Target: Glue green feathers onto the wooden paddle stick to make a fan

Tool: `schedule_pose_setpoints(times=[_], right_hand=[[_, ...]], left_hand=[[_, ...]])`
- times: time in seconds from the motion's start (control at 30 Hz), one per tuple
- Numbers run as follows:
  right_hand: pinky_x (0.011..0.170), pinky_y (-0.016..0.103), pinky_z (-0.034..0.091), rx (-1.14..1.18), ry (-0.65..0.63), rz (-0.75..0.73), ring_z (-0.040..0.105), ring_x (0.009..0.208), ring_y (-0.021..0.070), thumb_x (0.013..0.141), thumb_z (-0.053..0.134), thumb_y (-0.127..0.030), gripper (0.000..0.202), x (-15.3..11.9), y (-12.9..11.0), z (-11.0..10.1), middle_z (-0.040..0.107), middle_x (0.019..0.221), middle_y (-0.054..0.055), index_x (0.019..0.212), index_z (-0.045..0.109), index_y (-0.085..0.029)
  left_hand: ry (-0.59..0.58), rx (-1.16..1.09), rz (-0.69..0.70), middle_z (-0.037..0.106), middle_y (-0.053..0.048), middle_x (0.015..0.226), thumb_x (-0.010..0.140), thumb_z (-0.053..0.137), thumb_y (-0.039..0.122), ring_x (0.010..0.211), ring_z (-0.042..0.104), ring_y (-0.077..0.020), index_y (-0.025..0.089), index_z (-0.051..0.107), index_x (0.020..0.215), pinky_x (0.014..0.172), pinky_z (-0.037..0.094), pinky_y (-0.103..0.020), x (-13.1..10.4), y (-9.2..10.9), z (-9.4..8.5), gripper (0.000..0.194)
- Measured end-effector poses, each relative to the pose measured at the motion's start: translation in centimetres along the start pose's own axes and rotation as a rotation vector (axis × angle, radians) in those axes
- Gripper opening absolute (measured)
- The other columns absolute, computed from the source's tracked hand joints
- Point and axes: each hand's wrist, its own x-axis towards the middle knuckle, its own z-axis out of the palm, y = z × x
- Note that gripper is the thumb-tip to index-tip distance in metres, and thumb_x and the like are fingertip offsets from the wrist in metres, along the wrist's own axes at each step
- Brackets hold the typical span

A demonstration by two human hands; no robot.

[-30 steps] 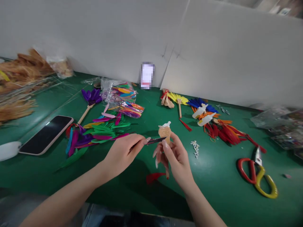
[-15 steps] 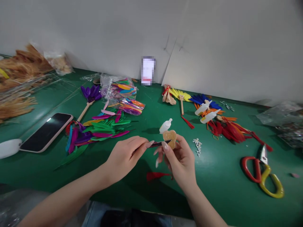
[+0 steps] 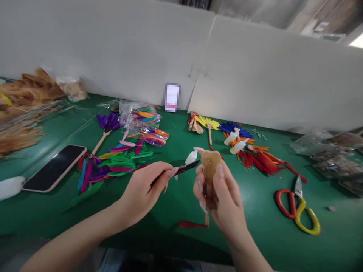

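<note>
"Over the table (image 3: 255,226), what's changed since half a second ago?"

"The paddle (image 3: 210,164) is turned more face-on to the camera, so more of it shows. Back then the tweezers (image 3: 187,168) lay across its head; now their tip is just left of the head's edge. Touching or not, can't tell."

"Anything else?"

"Yes, the right hand (image 3: 227,204) sits lower and further right in view, and the beads that showed beside it are covered now. Lower handle (image 3: 207,220) has come out below the fingers. Camera tipped up too, more wall (image 3: 113,45) in view."

"Which way does the paddle point?"

"Head up, handle down. Long axis near vertical in view, top leaning slightly right. Red tassel (image 3: 191,224) at the lower end trails off left."

"And the tweezers?"

"Long axis climbs gently rightward from the left hand (image 3: 147,185), tip toward the paddle. Can't tell if the two tips meet."

"Fingers?"

"Right: thumb pressed on the front at the head's lower right edge, the others curled round behind, paddle gripped between. Left: thumb and forefinger pinching the tweezers; the rest mostly hidden, can't tell how they sit."

"Where's the paddle, exactly?"

"In the right hand, held up off the table. Bottle (image 3: 191,158) is just past the tweezers, left of the head. Scissors (image 3: 301,204) well apart, to the right."
</note>
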Motion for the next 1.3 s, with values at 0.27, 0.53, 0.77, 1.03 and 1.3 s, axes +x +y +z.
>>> schedule_pose_setpoints(times=[0.27, 0.53, 0.77, 1.03, 1.3], right_hand=[[0.034, 0.016, 0.026, 0.168, 0.011, -0.059, 0.036, 0.039, 0.0042, 0.094, 0.042, -0.040, 0.030, 0.0, -4.5, 2.8, 0.049, 0.062, -0.005, 0.119, 0.055, -0.029], [0.027, 0.013, 0.022, 0.130, 0.076, 0.015, 0.028, 0.031, 0.0037, 0.090, 0.043, -0.051, 0.047, -0.5, -5.3, 4.4, 0.045, 0.050, -0.007, 0.129, 0.049, -0.025], [0.027, 0.012, 0.024, 0.154, 0.028, -0.034, 0.031, 0.031, 0.0027, 0.091, 0.045, -0.049, 0.040, -0.3, -4.2, 3.9, 0.046, 0.053, -0.007, 0.123, 0.055, -0.027], [0.028, 0.012, 0.022, 0.100, 0.070, -0.014, 0.028, 0.031, 0.0028, 0.090, 0.043, -0.053, 0.043, -0.7, -4.8, 4.5, 0.043, 0.050, -0.008, 0.123, 0.054, -0.027], [0.026, 0.010, 0.024, 0.126, 0.007, -0.058, 0.030, 0.030, 0.0010, 0.091, 0.042, -0.051, 0.032, -0.7, -4.1, 4.4, 0.042, 0.053, -0.008, 0.095, 0.061, -0.025]], left_hand=[[-0.178, -0.072, -0.034, 0.045, 0.010, 0.043, 0.095, 0.034, 0.033, 0.035, 0.042, -0.0054, 0.021, 0.048, 0.077, 0.038, 0.034, -0.014, -0.2, 6.0, -3.6, 0.027], [-0.189, 0.064, -0.030, 0.041, 0.010, 0.036, 0.095, 0.032, 0.035, 0.031, 0.036, -0.0061, 0.020, 0.053, 0.080, 0.038, 0.033, -0.016, -0.5, 5.6, -3.5, 0.029], [-0.167, 0.080, -0.017, 0.041, 0.011, 0.036, 0.094, 0.034, 0.034, 0.033, 0.038, -0.0062, 0.021, 0.052, 0.076, 0.042, 0.035, -0.016, -0.3, 5.6, -3.8, 0.029], [-0.219, 0.077, -0.084, 0.043, 0.010, 0.039, 0.096, 0.031, 0.036, 0.035, 0.040, -0.0061, 0.021, 0.046, 0.071, 0.042, 0.033, -0.017, -0.5, 5.1, -3.6, 0.032], [-0.207, 0.066, -0.049, 0.042, 0.009, 0.041, 0.095, 0.032, 0.033, 0.036, 0.038, -0.0065, 0.020, 0.049, 0.073, 0.038, 0.028, -0.018, 0.0, 5.9, -3.6, 0.031]])
